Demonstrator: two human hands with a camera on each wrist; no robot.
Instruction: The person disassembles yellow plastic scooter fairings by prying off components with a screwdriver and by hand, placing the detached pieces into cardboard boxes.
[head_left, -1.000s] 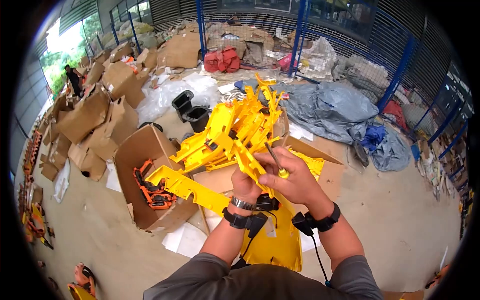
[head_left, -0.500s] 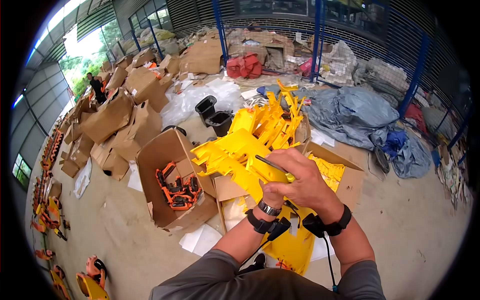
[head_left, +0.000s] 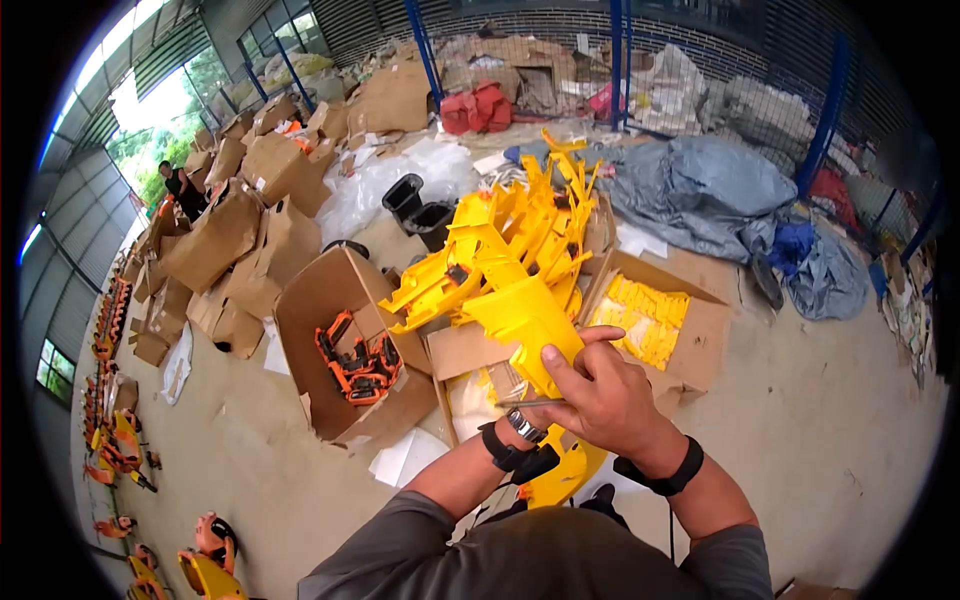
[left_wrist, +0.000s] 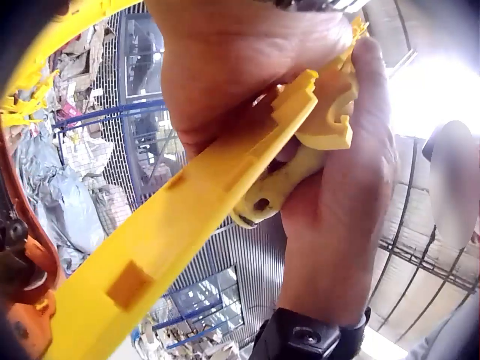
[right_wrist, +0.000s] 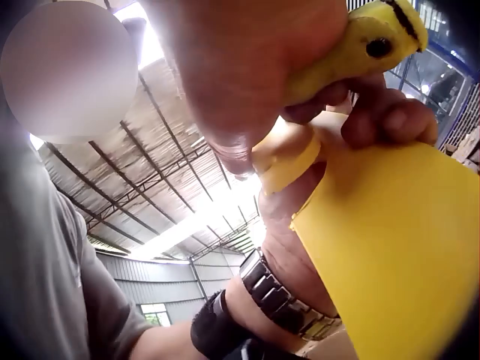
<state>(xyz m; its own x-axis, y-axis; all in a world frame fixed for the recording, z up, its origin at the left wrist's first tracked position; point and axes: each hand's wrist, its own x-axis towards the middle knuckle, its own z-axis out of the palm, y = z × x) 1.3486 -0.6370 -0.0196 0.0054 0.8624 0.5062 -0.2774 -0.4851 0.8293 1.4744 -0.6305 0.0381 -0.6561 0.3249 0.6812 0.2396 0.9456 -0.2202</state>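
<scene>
Both hands are together around a yellow plastic cover (head_left: 530, 320), which is tilted up in front of the chest. My left hand (left_wrist: 240, 67) grips its near end and is mostly hidden behind the right hand in the head view. My right hand (head_left: 615, 395) holds a screwdriver, its yellow handle (right_wrist: 367, 52) tucked into the palm and its metal shaft (head_left: 530, 402) pointing left over the left wrist. The right thumb lies against the cover's near edge. A long yellow strip (left_wrist: 172, 210) of plastic crosses the left wrist view.
A heap of yellow plastic parts (head_left: 545, 215) rises just ahead. Left of it stands a cardboard box (head_left: 310, 290) with orange-and-black parts (head_left: 355, 365); on the right, another box (head_left: 695, 350) holds yellow pieces. Two black bins (head_left: 405, 195) stand behind, beside grey sheeting (head_left: 690, 190).
The cover has turned from edge-on to broad face up. The screwdriver shaft has swung from pointing up-left to lying leftward, and the right thumb has come onto the cover.
</scene>
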